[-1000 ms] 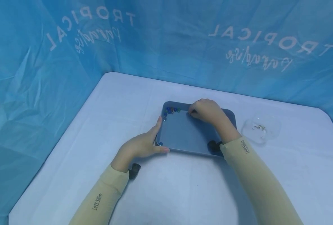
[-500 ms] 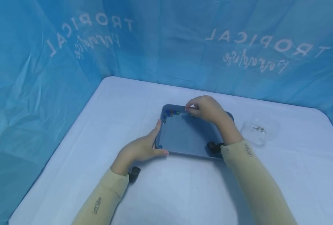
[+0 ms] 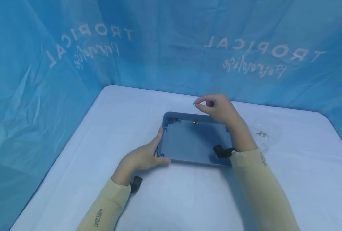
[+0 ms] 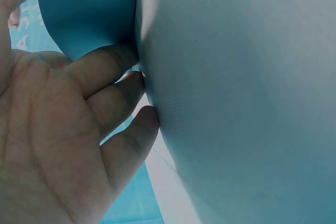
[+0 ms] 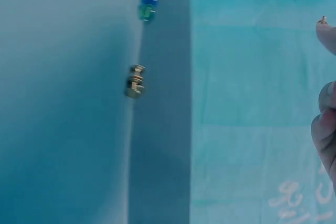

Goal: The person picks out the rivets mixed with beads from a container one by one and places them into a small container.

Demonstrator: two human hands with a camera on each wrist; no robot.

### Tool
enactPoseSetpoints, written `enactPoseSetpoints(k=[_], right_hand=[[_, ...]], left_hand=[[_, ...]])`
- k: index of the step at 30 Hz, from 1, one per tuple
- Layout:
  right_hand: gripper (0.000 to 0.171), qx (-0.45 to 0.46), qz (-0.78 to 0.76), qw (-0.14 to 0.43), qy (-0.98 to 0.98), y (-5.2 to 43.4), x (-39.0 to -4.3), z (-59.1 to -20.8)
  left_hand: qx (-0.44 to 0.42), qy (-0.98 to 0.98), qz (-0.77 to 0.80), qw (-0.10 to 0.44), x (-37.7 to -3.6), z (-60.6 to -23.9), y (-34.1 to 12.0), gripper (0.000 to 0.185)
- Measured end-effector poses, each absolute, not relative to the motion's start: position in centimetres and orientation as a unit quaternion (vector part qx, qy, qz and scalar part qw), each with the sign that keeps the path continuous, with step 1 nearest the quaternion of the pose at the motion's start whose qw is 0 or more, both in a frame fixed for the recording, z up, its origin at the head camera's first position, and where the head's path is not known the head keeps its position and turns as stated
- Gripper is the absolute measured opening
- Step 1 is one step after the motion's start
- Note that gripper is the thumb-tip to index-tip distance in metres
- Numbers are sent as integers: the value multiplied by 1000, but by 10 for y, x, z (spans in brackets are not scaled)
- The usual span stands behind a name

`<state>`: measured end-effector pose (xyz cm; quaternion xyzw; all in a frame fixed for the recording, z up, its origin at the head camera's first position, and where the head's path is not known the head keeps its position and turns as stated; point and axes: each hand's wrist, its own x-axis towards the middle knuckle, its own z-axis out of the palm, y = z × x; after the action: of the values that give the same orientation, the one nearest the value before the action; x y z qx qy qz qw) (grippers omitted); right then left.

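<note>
My right hand (image 3: 221,109) is raised over the back rim of a grey-blue tray (image 3: 194,144). Thumb and index finger pinch a tiny shiny metal piece (image 3: 194,104), a stud or screw by its look. Its tip also shows at the edge of the right wrist view. Against the tray's back wall lie small gold-coloured spool-shaped pieces (image 5: 135,81). Several blue, green and amber glass marbles (image 3: 170,121) cluster in the far left corner. At the near left corner my left hand (image 3: 142,157) rests on the tray, fingers along its left side and thumb along the front edge.
Right of the tray stands a clear plastic container (image 3: 264,136) with several small gold-coloured pieces in it. Single marbles (image 3: 162,155) sit in other tray corners. A white cloth (image 3: 185,195) covers the table, and blue printed curtains (image 3: 171,48) hang behind and at the left.
My right hand has risen out of the tray and moved above its back rim, carrying the tiny metal piece. Gold pieces by the back wall are uncovered. The left hand keeps its place.
</note>
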<state>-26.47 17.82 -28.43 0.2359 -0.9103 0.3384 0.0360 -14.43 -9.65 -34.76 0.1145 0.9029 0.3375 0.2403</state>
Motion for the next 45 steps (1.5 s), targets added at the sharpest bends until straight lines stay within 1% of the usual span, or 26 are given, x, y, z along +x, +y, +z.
enactPoseSetpoints(k=[5,8,11,17,21,29,35,40,45], right_hand=[[18,209,390,50,-895,195,-259,-277],[24,175,419,50,-890,206,-257,-274],[27,153,440,64,-882,219,-256,-272],[23,136,476,103,-863,242,-249,-263],[23,111,483,120,-860,260,-245,-259],[27,36,470,168,-866,308,-239,-266],[27,-1,476,204,-855,330,-232,-269],[27,-36,476,198,-856,348,-227,-274],[31,-90,447,173,-873,364,-219,-282]], left_hand=[[115,902,338,243,-142,-348,-96,116],[112,903,337,243,-141,-348,-96,115],[110,903,337,243,-140,-349,-97,116],[108,903,338,243,-140,-350,-98,115],[110,903,340,240,-141,-349,-98,115],[114,901,342,240,-142,-350,-97,115],[113,902,344,237,-142,-350,-97,115],[114,902,343,238,-142,-352,-98,116],[113,899,347,242,-143,-351,-98,115]])
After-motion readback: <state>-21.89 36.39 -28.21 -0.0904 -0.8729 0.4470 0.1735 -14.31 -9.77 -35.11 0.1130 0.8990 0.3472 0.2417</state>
